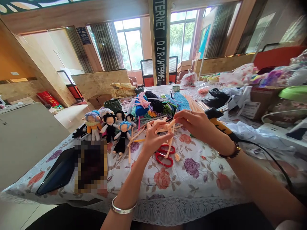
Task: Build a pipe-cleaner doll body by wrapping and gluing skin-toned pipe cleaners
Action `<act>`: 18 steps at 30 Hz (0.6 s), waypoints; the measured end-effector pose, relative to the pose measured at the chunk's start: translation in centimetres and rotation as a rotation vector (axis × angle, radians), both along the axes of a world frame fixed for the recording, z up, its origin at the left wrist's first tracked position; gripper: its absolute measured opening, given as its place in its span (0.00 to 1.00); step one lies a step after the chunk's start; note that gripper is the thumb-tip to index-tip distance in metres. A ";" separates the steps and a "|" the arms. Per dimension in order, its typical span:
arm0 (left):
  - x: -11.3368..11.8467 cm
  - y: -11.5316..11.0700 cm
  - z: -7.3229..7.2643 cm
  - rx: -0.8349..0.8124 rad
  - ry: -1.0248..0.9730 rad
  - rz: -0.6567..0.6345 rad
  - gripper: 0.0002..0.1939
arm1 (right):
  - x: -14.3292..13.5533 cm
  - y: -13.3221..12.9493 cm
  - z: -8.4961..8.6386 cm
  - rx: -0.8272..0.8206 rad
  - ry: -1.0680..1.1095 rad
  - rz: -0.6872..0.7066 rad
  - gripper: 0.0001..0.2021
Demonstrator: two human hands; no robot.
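Observation:
My left hand [154,138] pinches a peach-coloured fuzzy piece [168,127] between thumb and fingers. Close on its right, my right hand [189,123] grips the upper end of the same peach strand, whose loose tail hangs down over red-handled scissors [165,156]. A small peach coil [177,157] lies on the flowered cloth beside the scissors. More peach strips [137,134] are scattered behind and left of my left hand. Several small dolls [110,124] with blue, black and white hair stand or lean together at the left.
Bundles of coloured stems [155,103] lie behind my hands. A yellow and black corded tool [222,129] is beyond my right wrist, its cable running toward the right edge. A dark tray-like object [57,171] lies front left. Boxes [260,102] and bags stand back right.

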State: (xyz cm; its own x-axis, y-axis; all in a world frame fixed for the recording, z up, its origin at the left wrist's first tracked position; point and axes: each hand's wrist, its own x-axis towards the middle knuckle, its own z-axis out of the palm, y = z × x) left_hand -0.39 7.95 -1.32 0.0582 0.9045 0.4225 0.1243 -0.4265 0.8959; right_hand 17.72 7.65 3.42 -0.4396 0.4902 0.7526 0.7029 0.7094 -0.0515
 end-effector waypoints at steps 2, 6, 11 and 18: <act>0.0 0.1 -0.2 -0.022 -0.046 -0.056 0.19 | -0.1 -0.1 0.0 0.016 0.044 -0.040 0.05; 0.0 0.4 -0.6 -0.046 -0.134 -0.108 0.20 | -0.4 -0.5 0.1 -0.009 0.089 -0.069 0.07; 0.0 0.4 -0.6 -0.060 -0.214 -0.112 0.22 | -0.1 -0.8 1.2 -0.152 0.069 -0.077 0.15; -0.2 0.4 -0.3 -0.082 -0.350 -0.017 0.22 | 6.5 -1.4 0.8 -0.476 -0.236 -0.528 0.29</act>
